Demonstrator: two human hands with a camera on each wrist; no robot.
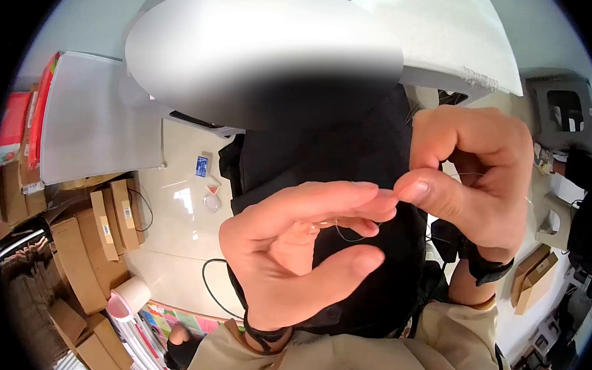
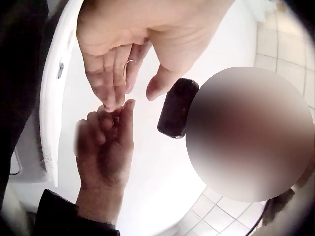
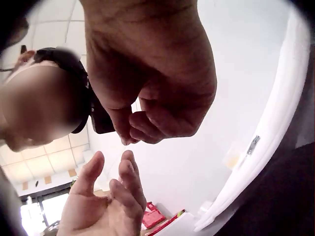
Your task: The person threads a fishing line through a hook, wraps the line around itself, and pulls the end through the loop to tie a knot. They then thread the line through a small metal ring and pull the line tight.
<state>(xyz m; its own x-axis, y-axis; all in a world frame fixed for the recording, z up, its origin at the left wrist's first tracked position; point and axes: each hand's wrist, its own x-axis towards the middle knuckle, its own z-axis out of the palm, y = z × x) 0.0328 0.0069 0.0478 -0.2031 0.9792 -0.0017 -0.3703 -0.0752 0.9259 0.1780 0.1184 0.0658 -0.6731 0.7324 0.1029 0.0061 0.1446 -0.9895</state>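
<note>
My left hand [image 1: 272,251] is raised in front of the body, its fingers long and together, the thumb held well apart. A thin clear thread [image 1: 350,240] curves in a loose loop beneath those fingers; it also shows as a fine line [image 2: 127,66] in the left wrist view. Opposite, my right hand [image 1: 496,195] has its fingers curled, and the thumb and forefinger pinch the thread right at the left fingertips. Another fine stretch of thread crosses the gap inside the right hand. The pinched part is hidden between thumb and finger.
Black fabric [image 1: 371,283] lies below the hands. A white table [image 1: 451,32] stands ahead. On the floor at left are a small blue box [image 1: 202,167], cardboard boxes [image 1: 78,261] and a pink-and-white bin [image 1: 129,297]. A grey stool [image 1: 561,98] stands at right.
</note>
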